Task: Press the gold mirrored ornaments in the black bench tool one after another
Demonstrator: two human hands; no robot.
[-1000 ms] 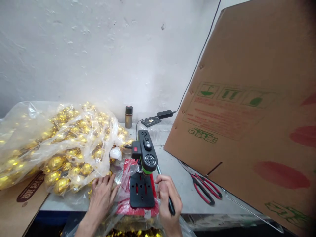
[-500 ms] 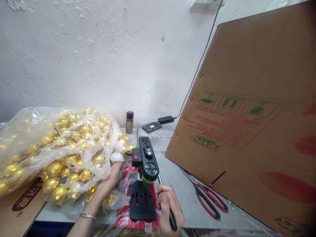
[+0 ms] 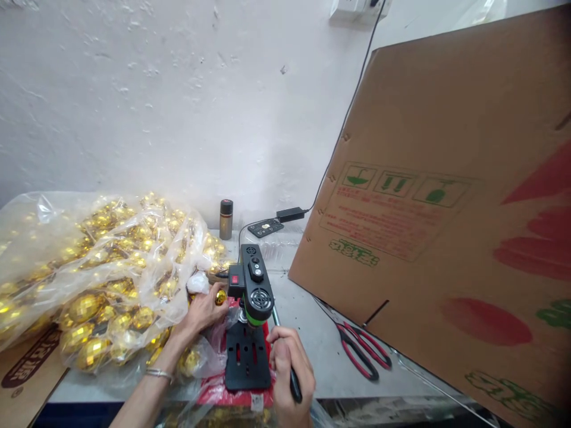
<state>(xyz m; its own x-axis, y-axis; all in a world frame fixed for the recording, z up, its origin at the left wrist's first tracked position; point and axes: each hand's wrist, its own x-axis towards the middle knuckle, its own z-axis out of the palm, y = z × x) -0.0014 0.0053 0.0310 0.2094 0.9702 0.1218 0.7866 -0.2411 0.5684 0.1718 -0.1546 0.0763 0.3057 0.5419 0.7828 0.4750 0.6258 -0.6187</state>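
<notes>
While right hand (image 3: 292,356) keeps lever (image 3: 295,386), left hand (image 3: 204,309) now holds gold ball (image 3: 220,297).

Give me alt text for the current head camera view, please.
A person's left hand holds a small gold ball beside a black bench machine, while the right hand grips the machine's lever. A translucent plastic bag of gold balls lies to the left; red-and-black scissors and a large cardboard box are to the right.
</notes>
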